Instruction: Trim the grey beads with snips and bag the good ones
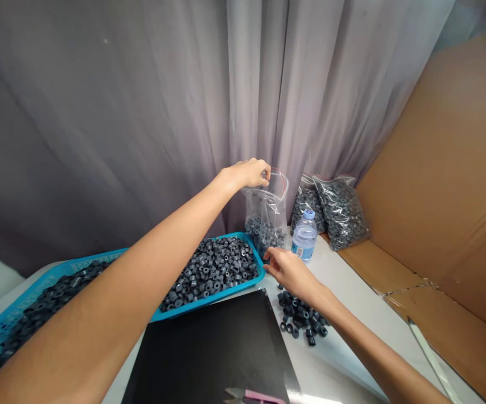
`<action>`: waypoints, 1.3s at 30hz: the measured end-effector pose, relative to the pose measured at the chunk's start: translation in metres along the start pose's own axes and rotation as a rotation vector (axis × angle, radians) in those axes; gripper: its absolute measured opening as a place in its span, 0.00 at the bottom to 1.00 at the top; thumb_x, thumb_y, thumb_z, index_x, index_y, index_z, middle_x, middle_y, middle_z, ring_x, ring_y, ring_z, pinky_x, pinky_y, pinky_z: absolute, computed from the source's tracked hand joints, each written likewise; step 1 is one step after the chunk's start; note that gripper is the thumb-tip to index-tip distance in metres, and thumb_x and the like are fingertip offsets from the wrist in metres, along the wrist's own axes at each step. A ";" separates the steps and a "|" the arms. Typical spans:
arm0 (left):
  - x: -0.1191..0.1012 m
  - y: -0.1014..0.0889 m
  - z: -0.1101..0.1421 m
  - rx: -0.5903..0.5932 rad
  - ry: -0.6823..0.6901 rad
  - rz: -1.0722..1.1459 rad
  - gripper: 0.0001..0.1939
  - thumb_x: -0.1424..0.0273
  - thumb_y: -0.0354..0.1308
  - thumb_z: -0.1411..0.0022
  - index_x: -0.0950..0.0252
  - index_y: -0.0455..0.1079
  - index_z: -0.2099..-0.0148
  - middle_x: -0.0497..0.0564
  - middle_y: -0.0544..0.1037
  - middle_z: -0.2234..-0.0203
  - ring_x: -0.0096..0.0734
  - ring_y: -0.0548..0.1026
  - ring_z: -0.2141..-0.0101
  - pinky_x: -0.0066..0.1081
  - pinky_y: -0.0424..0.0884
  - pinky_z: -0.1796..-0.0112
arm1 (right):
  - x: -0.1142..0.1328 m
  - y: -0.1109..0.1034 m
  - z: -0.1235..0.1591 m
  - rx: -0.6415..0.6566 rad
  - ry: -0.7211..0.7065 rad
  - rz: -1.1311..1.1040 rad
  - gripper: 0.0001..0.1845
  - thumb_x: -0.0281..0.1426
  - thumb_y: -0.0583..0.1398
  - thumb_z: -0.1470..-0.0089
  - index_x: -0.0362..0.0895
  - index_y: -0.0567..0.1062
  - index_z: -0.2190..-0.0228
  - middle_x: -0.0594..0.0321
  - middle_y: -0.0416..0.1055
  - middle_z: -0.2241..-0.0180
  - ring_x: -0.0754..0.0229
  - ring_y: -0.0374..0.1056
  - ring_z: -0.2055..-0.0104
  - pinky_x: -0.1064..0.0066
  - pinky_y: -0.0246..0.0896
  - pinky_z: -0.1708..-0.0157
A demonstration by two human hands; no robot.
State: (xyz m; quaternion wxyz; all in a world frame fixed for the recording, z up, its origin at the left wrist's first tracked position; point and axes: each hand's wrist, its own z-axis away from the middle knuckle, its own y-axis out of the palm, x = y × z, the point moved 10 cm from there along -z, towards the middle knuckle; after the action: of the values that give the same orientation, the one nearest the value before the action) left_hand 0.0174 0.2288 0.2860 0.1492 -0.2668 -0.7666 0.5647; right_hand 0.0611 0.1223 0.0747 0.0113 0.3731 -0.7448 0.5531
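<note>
So there's a grey curtain [163, 112] behind everything and a pale table [339, 275] that's pretty crowded. On the left, blue basketwork [255, 261] full of small dark ringed parts shows on both sides of the left forearm; the arm hides the middle, so I can't tell if it's one basket or two. That forearm reaches over it, so a dropped elbow could catch the rim and slop parts out. Next comes a black sheet [209, 353] with pink-handled snips [264, 396] near its lower edge; a snagged sheet could drag those along. The left hand [252, 171] is up at the mouth of a clear zip bag [268, 207], fingers curled, but I can't tell if they're actually pinching the plastic. The bag stands just right of the basket with parts in the bottom, and it's floppy, so weak support up top could let the mouth fold or the whole thing tip. The right hand [284, 268] is low by the bag's base, finger and thumb bent; can't tell if anything's between them. Below it sits a loose pile [299, 317], easy for a wrist to scatter. The bottle [305, 238] is right beside the bag, so one bump could topple it towards two filled bags [343, 213] near the cardboard [436, 157].
</note>
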 end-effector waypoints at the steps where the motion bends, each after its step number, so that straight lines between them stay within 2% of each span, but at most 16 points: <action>1: -0.002 0.000 0.003 -0.012 0.002 -0.005 0.08 0.71 0.66 0.45 0.64 0.77 0.61 0.52 0.79 0.67 0.40 0.76 0.65 0.34 0.63 0.61 | 0.001 0.002 0.000 0.005 -0.015 -0.008 0.04 0.28 0.59 0.39 0.43 0.72 0.60 0.61 0.73 0.67 0.59 0.70 0.66 0.71 0.58 0.66; 3: -0.005 -0.007 0.021 -0.079 0.013 -0.011 0.09 0.69 0.60 0.38 0.63 0.75 0.55 0.54 0.79 0.60 0.42 0.75 0.58 0.35 0.63 0.57 | 0.006 0.006 0.001 0.016 -0.057 -0.026 0.04 0.28 0.58 0.38 0.43 0.72 0.60 0.59 0.72 0.63 0.59 0.69 0.63 0.70 0.61 0.62; 5: -0.009 -0.018 0.053 -0.180 0.022 -0.019 0.11 0.66 0.52 0.32 0.63 0.73 0.52 0.54 0.77 0.54 0.43 0.72 0.53 0.36 0.62 0.53 | 0.014 0.011 0.003 0.027 -0.111 -0.046 0.05 0.29 0.58 0.37 0.43 0.72 0.59 0.57 0.71 0.59 0.57 0.69 0.58 0.68 0.63 0.57; 6: -0.010 -0.023 0.074 -0.235 0.022 -0.024 0.12 0.66 0.50 0.31 0.63 0.72 0.52 0.54 0.76 0.54 0.42 0.72 0.52 0.36 0.61 0.52 | 0.019 0.014 0.004 0.032 -0.137 -0.056 0.06 0.30 0.58 0.37 0.44 0.72 0.58 0.57 0.70 0.57 0.56 0.68 0.56 0.66 0.63 0.55; 8: -0.009 -0.031 0.124 -0.385 0.003 -0.062 0.11 0.65 0.49 0.30 0.62 0.71 0.57 0.51 0.77 0.61 0.37 0.73 0.59 0.35 0.63 0.55 | 0.028 0.019 0.005 0.032 -0.173 -0.074 0.07 0.32 0.59 0.37 0.45 0.73 0.57 0.56 0.70 0.56 0.53 0.65 0.52 0.62 0.62 0.50; 10: 0.001 -0.013 0.166 -0.357 -0.057 -0.019 0.10 0.64 0.50 0.30 0.61 0.70 0.61 0.46 0.76 0.68 0.33 0.73 0.66 0.33 0.64 0.61 | 0.033 0.023 0.004 0.017 -0.179 -0.096 0.07 0.32 0.58 0.36 0.45 0.72 0.57 0.56 0.70 0.56 0.51 0.64 0.50 0.59 0.61 0.48; 12: 0.014 0.023 0.198 -0.228 -0.124 0.074 0.10 0.63 0.53 0.31 0.60 0.70 0.63 0.45 0.75 0.70 0.32 0.73 0.67 0.31 0.64 0.63 | 0.036 0.028 0.001 0.005 -0.170 -0.124 0.07 0.33 0.59 0.37 0.45 0.72 0.58 0.55 0.70 0.56 0.51 0.64 0.50 0.58 0.61 0.47; 14: 0.019 0.059 0.217 -0.127 -0.129 0.108 0.10 0.62 0.53 0.32 0.59 0.72 0.63 0.45 0.75 0.69 0.34 0.73 0.64 0.33 0.65 0.60 | 0.039 0.034 -0.002 0.011 -0.164 -0.155 0.09 0.35 0.62 0.39 0.45 0.72 0.59 0.56 0.70 0.57 0.52 0.65 0.52 0.60 0.62 0.50; 17: 0.021 0.095 0.230 -0.064 -0.102 0.135 0.07 0.63 0.56 0.33 0.59 0.73 0.59 0.47 0.76 0.64 0.37 0.73 0.58 0.35 0.65 0.54 | 0.041 0.042 -0.006 0.022 -0.154 -0.204 0.07 0.35 0.63 0.40 0.45 0.74 0.63 0.59 0.70 0.61 0.54 0.66 0.56 0.62 0.62 0.52; 22: 0.025 0.116 0.247 -0.045 -0.126 0.156 0.06 0.65 0.56 0.33 0.59 0.73 0.58 0.47 0.76 0.62 0.36 0.73 0.58 0.35 0.66 0.55 | 0.034 0.053 -0.006 0.036 -0.110 -0.337 0.05 0.32 0.61 0.39 0.44 0.75 0.67 0.61 0.71 0.65 0.59 0.67 0.62 0.67 0.63 0.58; 28: 0.026 0.128 0.253 -0.063 -0.162 0.144 0.08 0.61 0.58 0.34 0.58 0.75 0.58 0.48 0.76 0.64 0.39 0.70 0.60 0.37 0.64 0.57 | 0.028 0.060 -0.006 0.110 -0.080 -0.506 0.04 0.30 0.59 0.40 0.43 0.74 0.67 0.63 0.73 0.69 0.62 0.69 0.67 0.71 0.64 0.64; 34: 0.021 0.133 0.250 -0.096 -0.194 0.176 0.08 0.63 0.57 0.33 0.59 0.75 0.63 0.48 0.75 0.64 0.39 0.70 0.59 0.37 0.64 0.55 | 0.026 0.052 0.000 0.133 -0.047 -0.568 0.06 0.31 0.55 0.39 0.43 0.69 0.60 0.64 0.71 0.69 0.63 0.68 0.68 0.71 0.65 0.66; 39: 0.024 0.133 0.264 -0.110 -0.206 0.329 0.06 0.64 0.57 0.33 0.58 0.73 0.61 0.46 0.75 0.62 0.33 0.72 0.58 0.33 0.65 0.53 | 0.028 0.045 0.009 0.170 -0.064 -0.557 0.08 0.31 0.56 0.39 0.44 0.70 0.59 0.63 0.70 0.66 0.62 0.68 0.65 0.68 0.65 0.62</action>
State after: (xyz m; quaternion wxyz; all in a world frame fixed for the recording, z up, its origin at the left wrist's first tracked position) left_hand -0.1101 0.0640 0.0748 -0.0393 -0.3370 -0.7534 0.5632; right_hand 0.0191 0.1045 0.0460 0.1077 0.5801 -0.5645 0.5773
